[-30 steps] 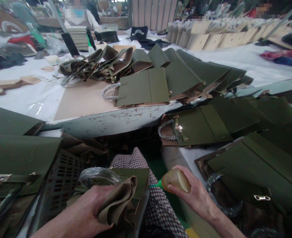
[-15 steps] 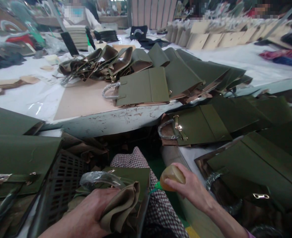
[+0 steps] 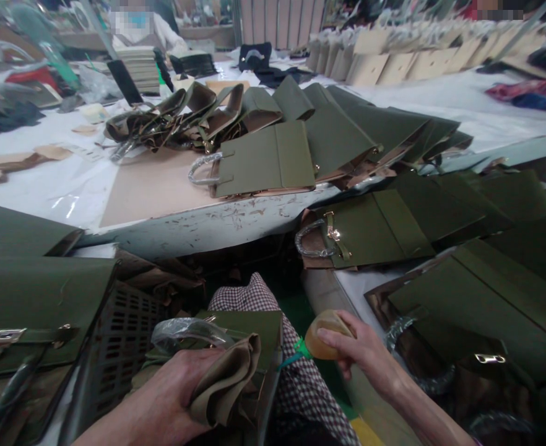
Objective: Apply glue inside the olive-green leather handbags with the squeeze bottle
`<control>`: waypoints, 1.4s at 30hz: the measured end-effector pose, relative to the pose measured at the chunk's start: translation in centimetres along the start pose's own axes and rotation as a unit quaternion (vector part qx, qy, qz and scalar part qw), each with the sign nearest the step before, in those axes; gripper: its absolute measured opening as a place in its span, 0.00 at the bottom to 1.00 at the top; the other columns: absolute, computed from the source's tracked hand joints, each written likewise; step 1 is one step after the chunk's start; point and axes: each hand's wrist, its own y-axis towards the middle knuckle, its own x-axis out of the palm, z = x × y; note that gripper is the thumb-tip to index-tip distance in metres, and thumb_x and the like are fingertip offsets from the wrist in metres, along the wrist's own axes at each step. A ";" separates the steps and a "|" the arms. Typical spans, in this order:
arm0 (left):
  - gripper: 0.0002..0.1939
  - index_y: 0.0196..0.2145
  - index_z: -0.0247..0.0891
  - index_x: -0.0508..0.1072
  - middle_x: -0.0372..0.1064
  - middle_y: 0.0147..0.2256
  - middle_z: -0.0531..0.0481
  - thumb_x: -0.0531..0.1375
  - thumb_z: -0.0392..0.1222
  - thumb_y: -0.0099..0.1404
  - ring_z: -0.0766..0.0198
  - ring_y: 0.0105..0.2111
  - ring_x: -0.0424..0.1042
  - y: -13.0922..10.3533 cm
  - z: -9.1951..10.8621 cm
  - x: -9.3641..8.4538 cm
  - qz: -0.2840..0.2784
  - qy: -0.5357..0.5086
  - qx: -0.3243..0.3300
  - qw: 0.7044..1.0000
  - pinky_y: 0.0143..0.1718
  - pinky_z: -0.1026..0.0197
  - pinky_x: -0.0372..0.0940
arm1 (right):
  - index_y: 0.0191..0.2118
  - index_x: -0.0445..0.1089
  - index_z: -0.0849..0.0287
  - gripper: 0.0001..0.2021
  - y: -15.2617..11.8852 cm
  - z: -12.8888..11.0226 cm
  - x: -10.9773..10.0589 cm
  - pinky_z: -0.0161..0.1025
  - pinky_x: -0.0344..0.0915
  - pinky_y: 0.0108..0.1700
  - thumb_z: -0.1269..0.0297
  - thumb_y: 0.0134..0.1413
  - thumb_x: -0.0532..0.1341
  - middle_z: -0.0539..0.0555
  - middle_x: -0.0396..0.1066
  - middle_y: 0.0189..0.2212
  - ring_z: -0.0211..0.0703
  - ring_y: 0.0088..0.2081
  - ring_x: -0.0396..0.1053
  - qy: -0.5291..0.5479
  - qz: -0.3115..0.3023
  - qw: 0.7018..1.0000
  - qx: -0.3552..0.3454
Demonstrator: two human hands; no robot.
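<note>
On my lap, over checked cloth (image 3: 296, 384), lies an olive green bag (image 3: 254, 323) with a plastic-wrapped handle (image 3: 189, 332). My left hand (image 3: 180, 384) is closed on a folded part (image 3: 229, 378) of this bag; most of its fingertips are hidden behind the fold. To the right, my right hand (image 3: 363, 347) is wrapped round a squeeze bottle (image 3: 326, 334) of amber liquid. The bottle is tilted sideways, and its green nozzle (image 3: 296, 354) points left at the bag's side edge. Whether the tip touches the edge I cannot tell.
Many green bags (image 3: 264, 158) lie across the white table (image 3: 50, 186) ahead, with others (image 3: 370, 229) at the right. A dark crate (image 3: 124, 334) stands left of my lap beside another green bag (image 3: 36, 297). A masked person (image 3: 145, 31) is across the table.
My right hand and the bottle have moved slightly right, and more of the nozzle shows. The left hand and the bag have hardly moved.
</note>
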 end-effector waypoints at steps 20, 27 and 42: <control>0.04 0.41 0.41 0.75 0.77 0.41 0.53 0.60 0.38 0.71 0.61 0.39 0.73 -0.1 0.0 0.3 0.017 0.040 0.033 0.999 0.42 0.65 0.67 | 0.42 0.74 0.59 0.20 -5.2 -0.3 1.3 0.27 0.62 0.19 0.46 0.57 0.72 0.50 0.73 0.28 0.31 0.20 0.62 0.191 -0.111 0.975 0.000; 0.06 0.40 0.41 0.76 0.78 0.43 0.53 0.61 0.35 0.66 0.60 0.40 0.74 -0.2 -0.1 0.4 0.019 0.048 0.009 0.999 0.45 0.64 0.68 | 0.42 0.74 0.59 0.23 -6.7 -0.4 1.7 0.29 0.62 0.18 0.43 0.53 0.73 0.51 0.73 0.28 0.32 0.19 0.62 0.203 -0.131 0.970 0.007; 0.16 0.45 0.43 0.78 0.78 0.44 0.54 0.62 0.29 0.61 0.59 0.42 0.74 -0.2 -0.4 0.0 0.023 0.052 0.017 0.998 0.48 0.63 0.68 | 0.44 0.73 0.54 0.24 -4.5 -0.9 0.3 0.33 0.63 0.20 0.41 0.52 0.72 0.48 0.71 0.27 0.38 0.21 0.64 0.091 -0.052 0.994 -0.008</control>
